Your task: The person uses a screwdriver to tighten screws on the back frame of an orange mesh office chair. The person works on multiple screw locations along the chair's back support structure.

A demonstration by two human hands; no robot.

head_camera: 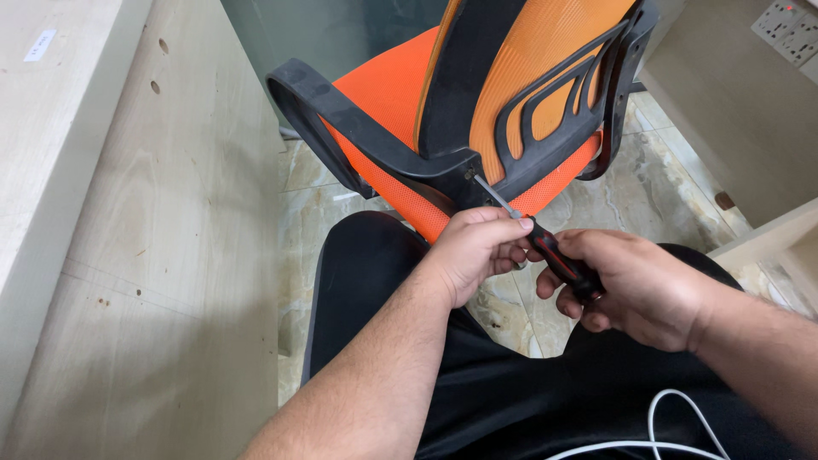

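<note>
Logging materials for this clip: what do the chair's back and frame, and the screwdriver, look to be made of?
Chair back: orange woven mesh, by its fine weave. Chair frame: matte black, moulded-looking, likely plastic. Screwdriver: shiny grey shaft, probably steel; black and red handle, plastic or rubber, mostly hidden by the right hand. Left hand steadies the shaft.

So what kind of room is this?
Probably an office or a workroom that is being fitted out. There is an orange mesh office chair, bare pale wood panels with drilled holes, and a wall socket strip. The hands work a screwdriver at the chair.
</note>
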